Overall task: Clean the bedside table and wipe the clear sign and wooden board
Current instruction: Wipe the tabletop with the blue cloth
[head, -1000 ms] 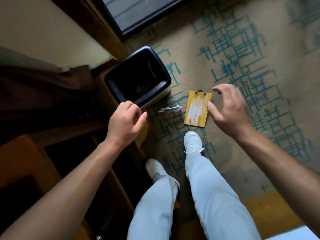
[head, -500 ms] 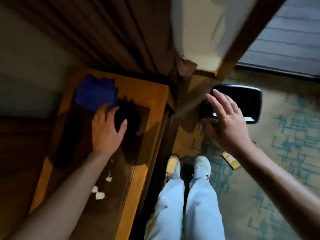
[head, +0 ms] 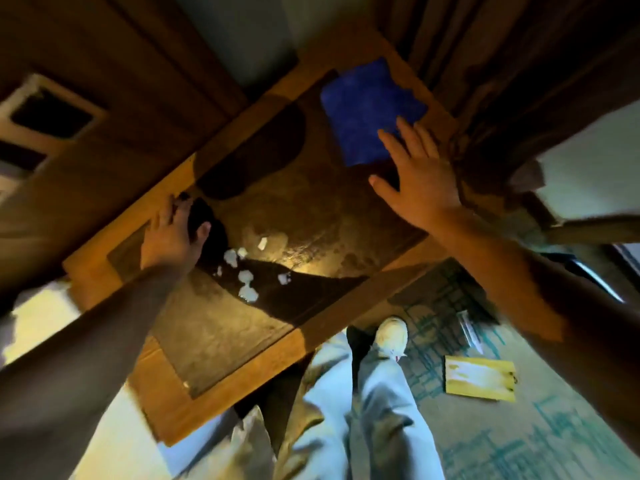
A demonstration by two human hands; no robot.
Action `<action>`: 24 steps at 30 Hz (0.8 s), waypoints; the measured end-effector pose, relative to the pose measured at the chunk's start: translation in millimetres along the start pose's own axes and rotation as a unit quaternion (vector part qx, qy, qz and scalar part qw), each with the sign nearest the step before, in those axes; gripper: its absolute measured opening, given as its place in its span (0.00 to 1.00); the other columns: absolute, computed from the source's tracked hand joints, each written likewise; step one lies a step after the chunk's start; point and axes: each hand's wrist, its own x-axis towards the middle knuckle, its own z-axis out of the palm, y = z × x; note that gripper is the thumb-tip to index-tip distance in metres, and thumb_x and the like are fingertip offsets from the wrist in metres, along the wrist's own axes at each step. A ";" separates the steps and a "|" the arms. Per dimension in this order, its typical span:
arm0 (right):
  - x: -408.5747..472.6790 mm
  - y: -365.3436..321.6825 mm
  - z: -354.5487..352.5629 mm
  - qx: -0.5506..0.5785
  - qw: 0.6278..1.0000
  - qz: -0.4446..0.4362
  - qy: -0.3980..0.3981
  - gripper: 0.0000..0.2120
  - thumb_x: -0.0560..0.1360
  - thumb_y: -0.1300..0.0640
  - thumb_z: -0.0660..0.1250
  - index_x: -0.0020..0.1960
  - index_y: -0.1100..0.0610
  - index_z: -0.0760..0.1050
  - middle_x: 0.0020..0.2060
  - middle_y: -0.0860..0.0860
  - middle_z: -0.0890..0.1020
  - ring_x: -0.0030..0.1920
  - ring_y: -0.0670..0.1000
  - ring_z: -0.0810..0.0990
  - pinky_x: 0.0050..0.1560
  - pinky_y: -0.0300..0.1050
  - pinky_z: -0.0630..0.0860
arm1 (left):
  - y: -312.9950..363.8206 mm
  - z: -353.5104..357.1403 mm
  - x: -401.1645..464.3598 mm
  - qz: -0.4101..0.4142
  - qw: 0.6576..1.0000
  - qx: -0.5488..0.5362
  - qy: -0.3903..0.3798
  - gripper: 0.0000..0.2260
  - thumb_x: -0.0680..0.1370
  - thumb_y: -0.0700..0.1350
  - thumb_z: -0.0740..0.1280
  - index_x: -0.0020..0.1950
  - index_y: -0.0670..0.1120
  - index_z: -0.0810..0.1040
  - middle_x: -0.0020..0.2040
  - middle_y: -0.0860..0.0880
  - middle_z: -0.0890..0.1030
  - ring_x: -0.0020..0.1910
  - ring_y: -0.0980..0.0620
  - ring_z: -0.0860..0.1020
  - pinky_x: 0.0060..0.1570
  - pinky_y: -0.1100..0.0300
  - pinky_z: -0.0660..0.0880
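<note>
Worktop (head: 346, 237): bedside table of wood with a dark inset top and a paler border; glare near the middle.
Blue cloth (head: 372, 110): lies flat at the far right corner of the worktop, not yet picked up.
Right hand (head: 420, 180): our grip is spread, fingers straight, fingertips over the near edge of the blue cloth. We cannot tell whether they touch it or hover just above.
Left hand (head: 171, 237): at the left edge of the worktop, fingers loosely curled by a dark shape there. We cannot tell whether this grip holds anything.
White scraps (head: 247, 275): several small crumpled bits scattered just right of the left hand, toward the near left part of the worktop.
Wooden board (head: 479, 377): on the carpet, well apart from the worktop, smeared white.
Clear sign (head: 469, 329): blurred pale strip on the carpet, between board and worktop; we take it for the sign.
Step in hand: taking up the cloth, as we judge it.
Doing it well: gather the cloth into the palm, then sweep from the far corner toward the scraps so they collect at one edge rather than scatter to the floor.
</note>
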 end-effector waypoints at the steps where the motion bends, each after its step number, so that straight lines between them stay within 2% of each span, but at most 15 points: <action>1: 17.3 -8.5 1.6 -0.004 1.000 -0.005 -0.001 0.35 0.78 0.38 0.59 0.81 0.48 0.55 0.81 0.55 0.56 0.80 0.62 0.54 0.74 0.66 0.62 | -10.5 2.5 -1.2 -0.022 0.999 -0.010 -0.021 0.29 0.82 0.61 0.59 0.81 0.52 0.59 0.82 0.43 0.56 0.77 0.35 0.61 0.70 0.36 0.67; 5: 69.5 -33.5 8.4 -0.022 1.000 -0.004 0.001 0.38 0.75 0.35 0.58 0.80 0.50 0.58 0.80 0.59 0.59 0.79 0.65 0.58 0.73 0.67 0.61 | -34.1 9.2 -2.9 -0.061 0.996 -0.036 -0.058 0.33 0.81 0.66 0.57 0.82 0.57 0.51 0.84 0.45 0.50 0.81 0.40 0.51 0.75 0.39 0.59; 8: 86.7 -42.3 18.9 -0.023 0.999 0.035 -0.034 0.39 0.76 0.34 0.58 0.82 0.49 0.54 0.81 0.59 0.57 0.79 0.65 0.55 0.74 0.68 0.59 | -36.3 18.9 -4.7 -0.053 0.995 -0.052 -0.070 0.35 0.81 0.67 0.56 0.83 0.57 0.46 0.84 0.45 0.44 0.82 0.43 0.42 0.78 0.41 0.51; 10: 91.6 -44.4 25.8 -0.045 0.995 0.066 -0.052 0.40 0.78 0.33 0.59 0.82 0.50 0.50 0.80 0.60 0.57 0.79 0.66 0.55 0.74 0.68 0.58 | -32.5 23.7 -3.7 -0.052 0.995 -0.060 -0.064 0.34 0.82 0.65 0.56 0.83 0.55 0.46 0.84 0.45 0.43 0.82 0.42 0.41 0.79 0.42 0.49; 12: 95.8 -50.5 29.1 -0.070 0.993 0.079 -0.046 0.40 0.78 0.34 0.60 0.82 0.51 0.50 0.79 0.62 0.60 0.77 0.68 0.59 0.71 0.69 0.62 | -31.7 24.2 -2.7 -0.057 0.995 -0.062 -0.055 0.33 0.83 0.63 0.56 0.83 0.54 0.48 0.84 0.45 0.43 0.82 0.43 0.42 0.79 0.43 0.48; 16: 101.6 -50.8 28.2 -0.128 0.987 0.099 0.010 0.31 0.77 0.45 0.62 0.76 0.58 0.62 0.72 0.64 0.67 0.70 0.69 0.66 0.63 0.71 0.67 | -36.1 25.2 -5.0 -0.051 0.996 -0.057 -0.052 0.31 0.83 0.64 0.54 0.83 0.56 0.47 0.84 0.46 0.42 0.82 0.44 0.41 0.79 0.45 0.47; 19: 112.8 -47.7 23.5 -0.144 0.980 0.128 0.046 0.27 0.75 0.57 0.63 0.73 0.59 0.64 0.69 0.64 0.70 0.68 0.69 0.69 0.61 0.68 0.69 | -36.5 28.0 -6.6 -0.052 0.997 -0.046 -0.046 0.31 0.83 0.64 0.51 0.83 0.56 0.46 0.84 0.47 0.41 0.82 0.45 0.41 0.79 0.45 0.46; 21: 122.6 -45.6 18.9 -0.147 0.980 0.130 0.028 0.28 0.75 0.61 0.65 0.74 0.59 0.63 0.70 0.65 0.68 0.70 0.70 0.67 0.61 0.68 0.70 | -35.0 30.0 -7.2 -0.056 0.996 -0.047 -0.044 0.30 0.83 0.64 0.50 0.83 0.57 0.45 0.84 0.47 0.41 0.82 0.45 0.41 0.80 0.45 0.46; 24: 134.5 -42.6 9.7 -0.120 0.983 0.140 -0.003 0.28 0.76 0.61 0.69 0.73 0.60 0.64 0.72 0.64 0.67 0.71 0.68 0.67 0.62 0.64 0.72 | -35.3 27.9 -6.9 -0.060 0.995 -0.072 -0.041 0.30 0.83 0.63 0.53 0.83 0.57 0.48 0.84 0.47 0.42 0.82 0.44 0.42 0.79 0.43 0.47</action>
